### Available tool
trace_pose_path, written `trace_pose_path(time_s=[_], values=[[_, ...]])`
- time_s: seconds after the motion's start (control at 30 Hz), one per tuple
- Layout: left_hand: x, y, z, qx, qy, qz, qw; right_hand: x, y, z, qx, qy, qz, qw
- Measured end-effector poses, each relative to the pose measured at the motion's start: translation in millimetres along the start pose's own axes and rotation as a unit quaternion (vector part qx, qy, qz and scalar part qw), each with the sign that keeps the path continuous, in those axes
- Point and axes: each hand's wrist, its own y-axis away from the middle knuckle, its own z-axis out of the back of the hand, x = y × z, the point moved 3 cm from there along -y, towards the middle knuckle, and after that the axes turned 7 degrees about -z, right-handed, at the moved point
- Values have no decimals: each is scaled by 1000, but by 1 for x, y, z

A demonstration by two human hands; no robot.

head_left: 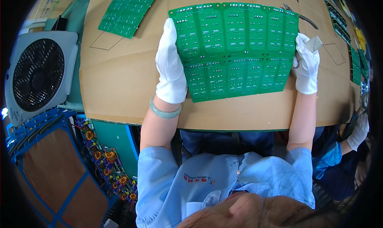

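A: Green was the colour at the centre: a large circuit board panel (235, 48), made of many small identical boards joined in two rows, was held flat above a brown cardboard sheet (119, 84) that covered the table.

B: How were the hands placed?

A: Both wore white gloves. The left hand (170, 64) lay along the panel's left edge, fingers stretched long and pressed against it, thumb tucked behind. The right hand (307, 64) was curled closed on the panel's right edge. A pale green bangle (164, 112) sat on the left wrist.

B: What else was nearby?

A: A second green panel (127, 8) lay on the cardboard at upper left, well apart from the held one. More green boards (345, 32) ran along the right side. Just beyond the panel's top right corner lay a dark cutter-like tool (305, 15). A square white fan (38, 74) sat to the left of the table, and below it a blue rack (40, 122) and boards with orange coils (107, 164).
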Motion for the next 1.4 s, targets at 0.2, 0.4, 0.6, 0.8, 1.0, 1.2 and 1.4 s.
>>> trace_pose_path(time_s=[0.2, 0.4, 0.6, 0.8, 1.0, 1.2, 1.4], values=[[-2, 1, 1, -8, 1, 16, 1000, 4, -1, -6, -12, 1, -8, 1000], [-2, -1, 2, -7, -35, 18, 999, -1, -5, -2, -18, 54, -16, 998], [-4, -3, 1, 15, -110, -3, 994, -1, -6, -12, -59, 130, -47, 989], [12, -12, 16, 29, -86, 56, 994, -5, -9, -7, -45, 170, -93, 980], [18, -12, 19, 50, -139, 28, 989, -3, -8, -14, -61, 161, -116, 978], [13, -9, 16, 95, -186, 10, 978, -1, -7, -15, -60, 155, -123, 978], [16, -10, 17, 62, -126, 53, 989, -7, -10, -10, -46, 150, -111, 981]])
